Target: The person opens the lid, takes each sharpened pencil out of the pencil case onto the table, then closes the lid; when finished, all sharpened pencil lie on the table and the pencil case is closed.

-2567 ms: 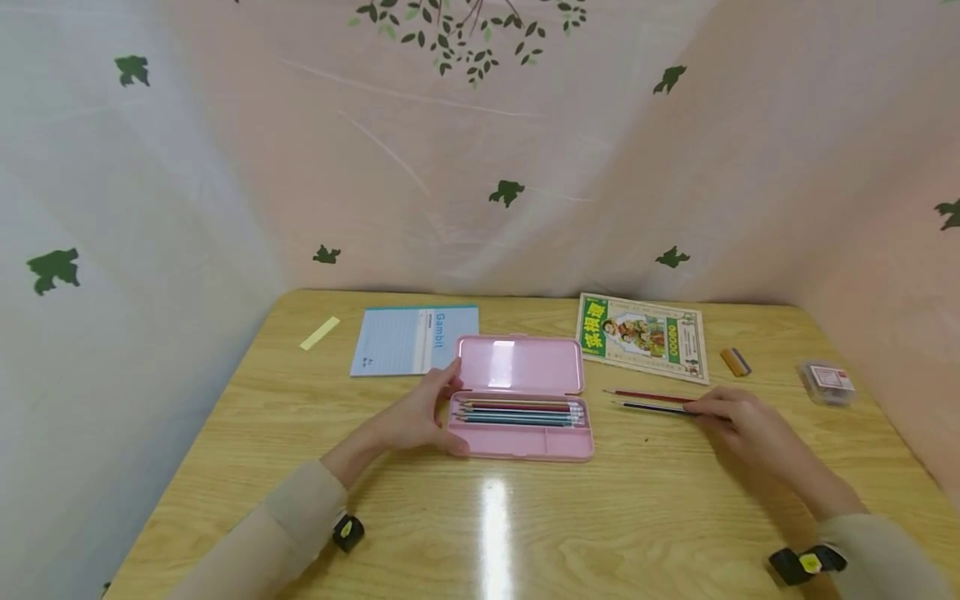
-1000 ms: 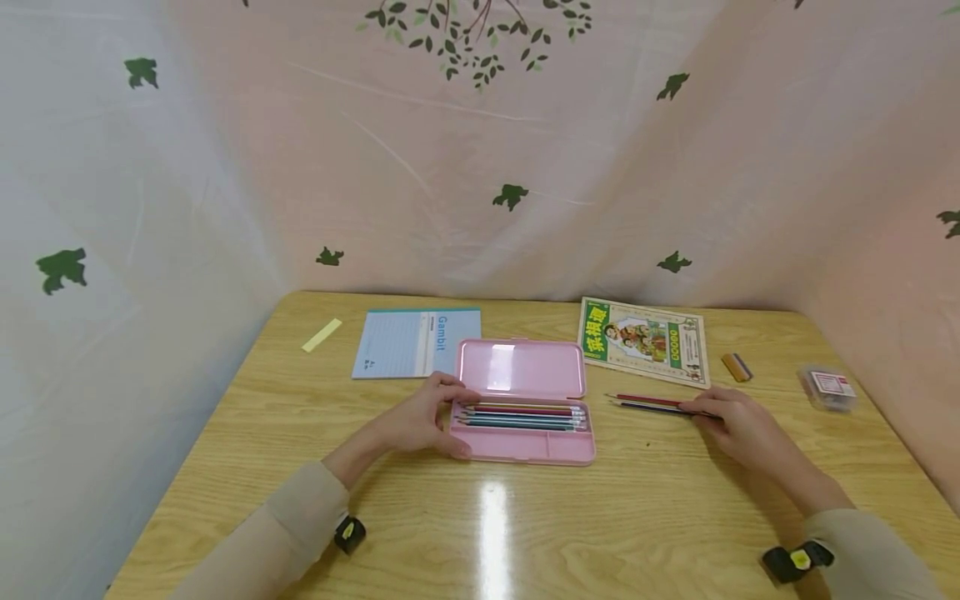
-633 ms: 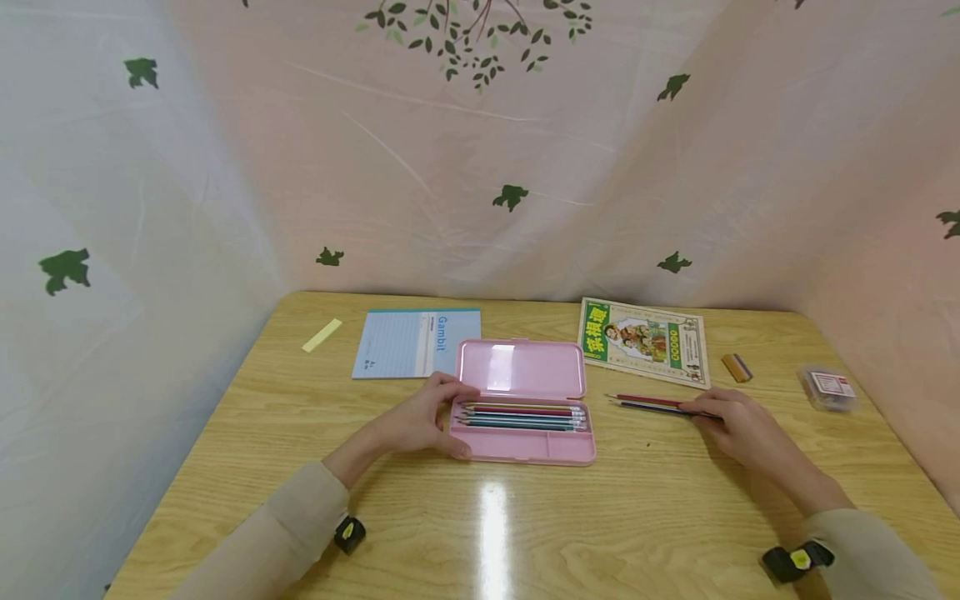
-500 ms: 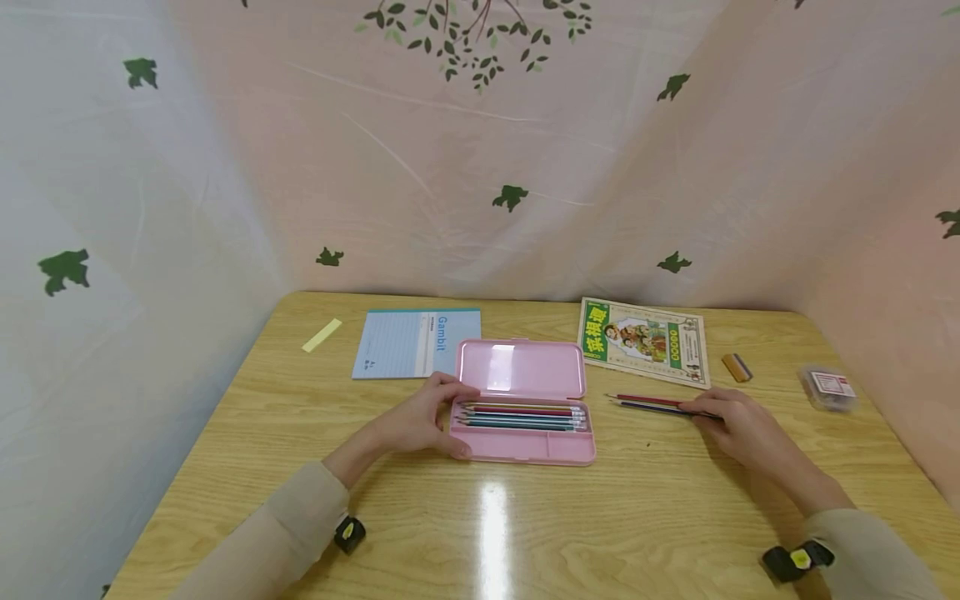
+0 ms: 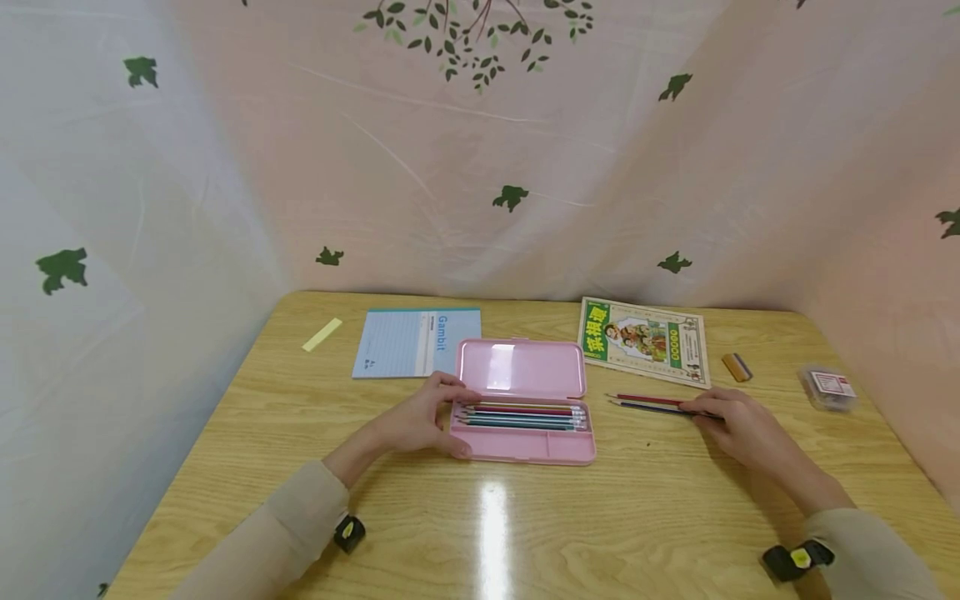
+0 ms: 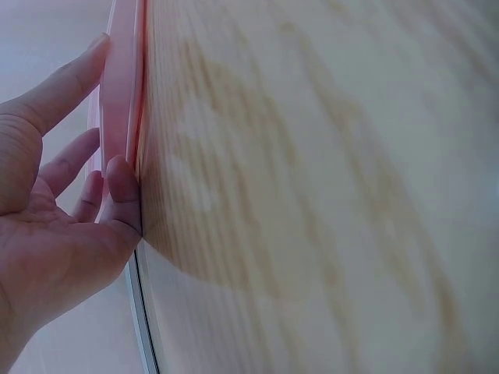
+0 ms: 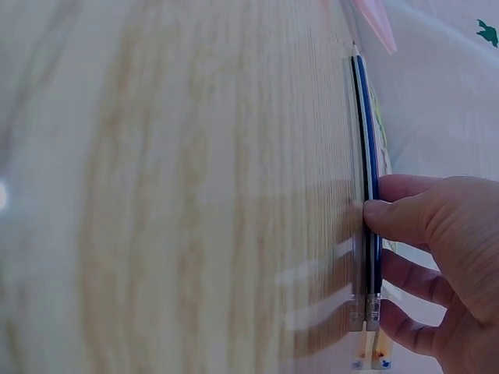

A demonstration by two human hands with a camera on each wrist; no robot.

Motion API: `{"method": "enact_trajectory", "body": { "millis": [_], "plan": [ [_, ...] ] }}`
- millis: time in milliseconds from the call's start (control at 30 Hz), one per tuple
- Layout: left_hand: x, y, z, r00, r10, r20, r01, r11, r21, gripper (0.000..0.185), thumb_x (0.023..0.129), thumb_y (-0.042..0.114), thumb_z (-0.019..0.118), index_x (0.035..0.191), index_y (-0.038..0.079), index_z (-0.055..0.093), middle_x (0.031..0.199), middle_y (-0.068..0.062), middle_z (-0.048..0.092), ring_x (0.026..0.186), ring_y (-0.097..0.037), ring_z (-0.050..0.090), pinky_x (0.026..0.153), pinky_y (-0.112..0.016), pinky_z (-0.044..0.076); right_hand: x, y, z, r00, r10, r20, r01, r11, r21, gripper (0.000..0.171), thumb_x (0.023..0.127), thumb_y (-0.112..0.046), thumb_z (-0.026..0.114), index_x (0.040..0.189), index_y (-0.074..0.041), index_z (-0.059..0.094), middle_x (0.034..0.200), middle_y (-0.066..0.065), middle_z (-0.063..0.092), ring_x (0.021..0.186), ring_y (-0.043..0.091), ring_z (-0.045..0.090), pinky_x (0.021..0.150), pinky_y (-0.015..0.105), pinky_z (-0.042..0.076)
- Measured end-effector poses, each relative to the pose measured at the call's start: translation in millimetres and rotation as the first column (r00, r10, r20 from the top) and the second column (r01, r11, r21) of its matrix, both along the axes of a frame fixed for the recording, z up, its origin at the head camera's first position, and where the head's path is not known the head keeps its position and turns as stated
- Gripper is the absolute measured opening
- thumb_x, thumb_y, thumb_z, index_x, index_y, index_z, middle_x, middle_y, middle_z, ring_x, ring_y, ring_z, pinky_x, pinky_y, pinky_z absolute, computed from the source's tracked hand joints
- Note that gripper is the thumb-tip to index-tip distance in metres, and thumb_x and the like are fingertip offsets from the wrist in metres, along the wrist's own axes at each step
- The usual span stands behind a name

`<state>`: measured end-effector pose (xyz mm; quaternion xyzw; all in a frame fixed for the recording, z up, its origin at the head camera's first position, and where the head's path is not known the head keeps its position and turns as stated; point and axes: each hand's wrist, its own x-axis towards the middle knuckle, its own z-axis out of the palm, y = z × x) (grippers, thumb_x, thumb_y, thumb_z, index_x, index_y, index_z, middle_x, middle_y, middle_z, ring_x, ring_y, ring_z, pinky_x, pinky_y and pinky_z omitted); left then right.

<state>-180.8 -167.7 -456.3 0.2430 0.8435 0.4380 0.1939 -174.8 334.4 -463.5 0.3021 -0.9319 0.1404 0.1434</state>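
Head view first: my left hand (image 5: pixel 412 421) cups the left end of an open pink pencil case (image 5: pixel 522 433) in the middle of a wooden table (image 5: pixel 480 525), fingers curled over its far edge and thumb against its near corner. Several pencils lie side by side in the case's tray. To the right of the case, apart from it, two loose pencils (image 5: pixel 648 403) lie together on the table, points toward the case. My right hand (image 5: pixel 738 421) rests on their far right ends, fingertips and thumb closed on them. Behind the case lie a blue notebook (image 5: pixel 405 340) and a green and yellow booklet (image 5: pixel 643 340); a small eraser (image 5: pixel 737 366) and a little clear box (image 5: pixel 827 386) sit further right.

Left wrist view: my left hand (image 6: pixel 54 226) grips the pink pencil case (image 6: pixel 123 101) at its end, thumb tip pressed on the rim by the table and fingers wrapped round the other side.

Right wrist view: my right hand (image 7: pixel 437 257) pinches the two loose pencils (image 7: pixel 366 171) near their eraser ends, thumb on top, other fingers curled beneath. Both pencils lie flat on the table, touching each other, with their points away from my hand.
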Motion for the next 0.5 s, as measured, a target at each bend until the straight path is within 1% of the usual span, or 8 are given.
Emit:
{"method": "enact_trajectory", "body": {
  "millis": [267,367,500],
  "plan": [
    [-0.3,0,0.5,1.0,-0.003,0.002,0.003,1.0,0.008,0.079,0.076,0.03,0.092,0.145,0.02,0.055,0.137,-0.003,0.036,0.126,-0.024,0.036,0.107,-0.045,0.03,-1.2,0,1.0,1.0,0.0,0.022,0.0,1.0,-0.003,0.031,0.076,0.006,0.083,0.104,-0.007,0.079,0.098,0.008,0.071,0.087,0.031,0.068,0.07,0.05,0.054],
    [-0.3,1,0.6,1.0,-0.001,0.002,0.001,1.0,0.005,0.079,0.076,0.03,0.092,0.145,0.019,0.055,0.136,-0.004,0.036,0.126,-0.024,0.036,0.107,-0.045,0.031,0.2,-3,3.2,1.0,-0.004,0.013,0.004,1.0,-0.001,0.032,0.076,0.007,0.083,0.104,-0.008,0.079,0.099,0.008,0.071,0.087,0.03,0.068,0.07,0.05,0.054],
    [-0.5,1,0.0,1.0,-0.003,-0.003,0.003,1.0,0.006,0.079,0.075,0.03,0.092,0.145,0.019,0.055,0.136,-0.003,0.036,0.126,-0.024,0.036,0.107,-0.044,0.03,2.8,-14,10.2,1.0,-0.005,-0.024,0.005,1.0,-0.004,0.033,0.075,0.004,0.084,0.105,-0.01,0.079,0.098,0.008,0.071,0.086,0.028,0.067,0.071,0.05,0.054]
  ]
}}
